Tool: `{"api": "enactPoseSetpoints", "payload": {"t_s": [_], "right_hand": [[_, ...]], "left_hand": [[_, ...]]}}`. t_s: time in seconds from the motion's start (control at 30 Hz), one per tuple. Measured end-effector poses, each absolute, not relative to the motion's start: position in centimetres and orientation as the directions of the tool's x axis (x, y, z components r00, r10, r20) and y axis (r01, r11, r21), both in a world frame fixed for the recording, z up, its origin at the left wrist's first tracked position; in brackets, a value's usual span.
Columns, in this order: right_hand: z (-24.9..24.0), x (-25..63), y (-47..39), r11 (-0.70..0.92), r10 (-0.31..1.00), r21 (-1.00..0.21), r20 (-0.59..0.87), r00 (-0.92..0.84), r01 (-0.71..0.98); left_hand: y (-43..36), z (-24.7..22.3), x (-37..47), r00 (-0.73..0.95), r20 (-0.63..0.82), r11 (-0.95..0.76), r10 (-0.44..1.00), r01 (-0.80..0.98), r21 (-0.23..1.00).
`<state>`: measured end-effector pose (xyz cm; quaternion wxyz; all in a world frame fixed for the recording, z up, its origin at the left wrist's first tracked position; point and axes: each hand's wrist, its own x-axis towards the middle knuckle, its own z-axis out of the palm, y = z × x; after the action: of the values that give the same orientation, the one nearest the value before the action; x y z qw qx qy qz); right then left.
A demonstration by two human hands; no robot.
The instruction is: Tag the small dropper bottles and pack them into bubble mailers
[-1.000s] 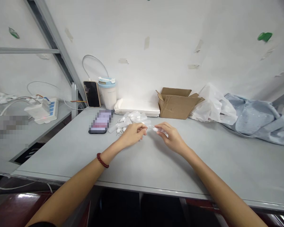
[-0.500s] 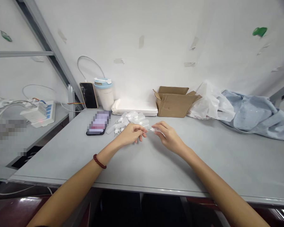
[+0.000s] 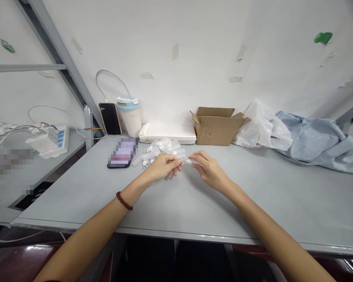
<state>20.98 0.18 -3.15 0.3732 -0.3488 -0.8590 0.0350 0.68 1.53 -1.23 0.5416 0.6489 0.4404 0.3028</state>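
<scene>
My right hand (image 3: 210,170) is closed around a small clear plastic bottle (image 3: 191,160), whose pale narrow tip points left. The fingers cover most of that bottle. Just left of it, my left hand (image 3: 164,166) pinches something small and thin with thumb and index finger; what it is I cannot make out. The bottle's tip and the left fingertips are close together, and a fine line shows between them. Behind the left hand, a heap of similar clear plastic bottles (image 3: 166,145) lies on the grey table (image 3: 176,207).
Left of the heap lies a phone (image 3: 122,153) with its screen lit. Along the wall stand another phone (image 3: 110,118), a blue-lidded cup (image 3: 131,119), a white paper stack (image 3: 167,134), an open cardboard box (image 3: 214,129), a plastic bag (image 3: 261,127) and blue cloth (image 3: 317,139).
My left thumb and index finger have closed further over the thin thing between them. My right hand with the bottle has hardly moved.
</scene>
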Motion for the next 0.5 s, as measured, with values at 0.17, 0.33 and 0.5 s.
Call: {"api": "enactPoseSetpoints", "payload": {"t_s": [0.17,0.33,0.5], "right_hand": [[-3.22,21.08,0.33,0.740,0.631,-0.311,0.628,-0.456,0.596],[-3.26,21.10,0.45,0.734,0.633,-0.310,0.636,-0.442,0.604],[-3.17,20.96,0.25,0.744,0.625,-0.319,0.641,-0.445,0.587]], "left_hand": [[1.41,-0.85,0.62,0.413,-0.154,0.075,0.898,0.202,0.976],[1.29,-0.75,0.69,0.432,-0.146,0.055,0.890,0.217,0.975],[1.40,-1.12,0.78,0.423,-0.076,-0.014,0.903,0.204,0.979]]}}
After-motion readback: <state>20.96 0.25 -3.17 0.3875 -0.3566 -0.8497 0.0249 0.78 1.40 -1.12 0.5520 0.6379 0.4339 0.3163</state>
